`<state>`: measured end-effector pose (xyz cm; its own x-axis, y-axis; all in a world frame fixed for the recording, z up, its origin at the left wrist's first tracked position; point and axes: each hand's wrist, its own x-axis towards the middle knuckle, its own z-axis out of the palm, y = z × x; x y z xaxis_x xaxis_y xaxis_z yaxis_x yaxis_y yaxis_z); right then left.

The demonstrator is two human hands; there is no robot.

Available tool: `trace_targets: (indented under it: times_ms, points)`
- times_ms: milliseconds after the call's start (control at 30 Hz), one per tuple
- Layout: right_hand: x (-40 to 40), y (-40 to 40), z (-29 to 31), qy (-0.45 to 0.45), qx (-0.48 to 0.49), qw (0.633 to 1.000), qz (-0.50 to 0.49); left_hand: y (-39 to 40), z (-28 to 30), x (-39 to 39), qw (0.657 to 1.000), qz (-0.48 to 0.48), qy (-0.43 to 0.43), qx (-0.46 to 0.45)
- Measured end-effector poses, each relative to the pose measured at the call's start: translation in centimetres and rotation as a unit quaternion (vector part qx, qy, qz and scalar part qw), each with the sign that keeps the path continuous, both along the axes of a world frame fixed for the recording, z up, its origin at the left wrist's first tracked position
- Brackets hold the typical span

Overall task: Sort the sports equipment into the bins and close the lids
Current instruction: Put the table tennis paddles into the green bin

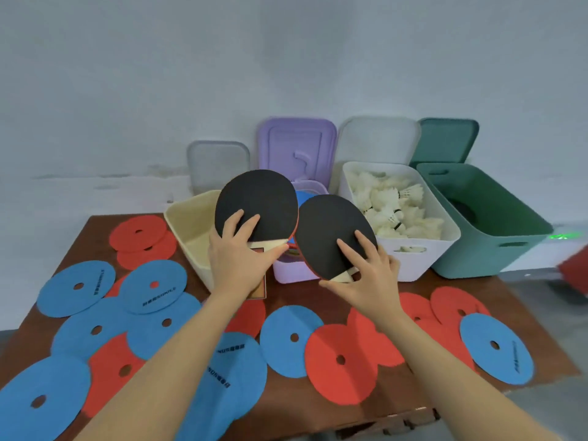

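My left hand (239, 259) grips a table tennis paddle (257, 205), black face up, over the cream bin (178, 218) and the purple bin (291, 272). My right hand (366, 275) grips a second black-faced paddle (334, 232) by its handle, in front of the purple bin. The two paddle heads almost touch. The white bin (445, 246) is full of white shuttlecocks (394, 205). The green bin (496, 249) stands at the right with something dark inside. All bins are open, with their lids propped against the wall behind them.
Several blue discs (76, 288) and red discs (342, 361) with centre holes lie spread over the brown table (318, 297). Lids lean on the wall: grey (218, 163), purple (297, 148), white (378, 138), green (445, 140). A red object (576, 272) shows at the right edge.
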<state>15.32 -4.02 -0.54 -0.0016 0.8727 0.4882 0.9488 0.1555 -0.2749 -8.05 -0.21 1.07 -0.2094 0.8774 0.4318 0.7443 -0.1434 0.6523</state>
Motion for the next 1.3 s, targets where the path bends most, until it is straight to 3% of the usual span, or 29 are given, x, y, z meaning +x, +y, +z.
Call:
trace_targets:
  times_ms: [467, 800, 1033, 1167, 1300]
  points:
    - [13.3, 9.5, 3.3, 0.004, 0.042, 0.998, -0.055, 9.8, 3.2, 13.9, 0.995, -0.055, 0.067, 0.047]
    - [30.5, 16.0, 4.5, -0.013, 0.018, 1.000, 0.000, 13.1, 4.7, 30.3, 0.998, 0.004, 0.065, 0.020]
    - [42.0, 19.7, 3.9, -0.024, -0.106, 0.994, -0.028, 15.6, 5.8, 41.7, 0.997, -0.022, 0.070, -0.027]
    - [44.0, 21.1, 1.8, -0.057, -0.179, 0.982, -0.024, 17.4, 6.1, 45.6, 0.987, -0.037, 0.108, -0.110]
    - [44.8, 22.8, 0.2, -0.036, -0.235, 0.971, 0.016, 18.7, 6.0, 47.9, 0.984, -0.037, 0.117, -0.130]
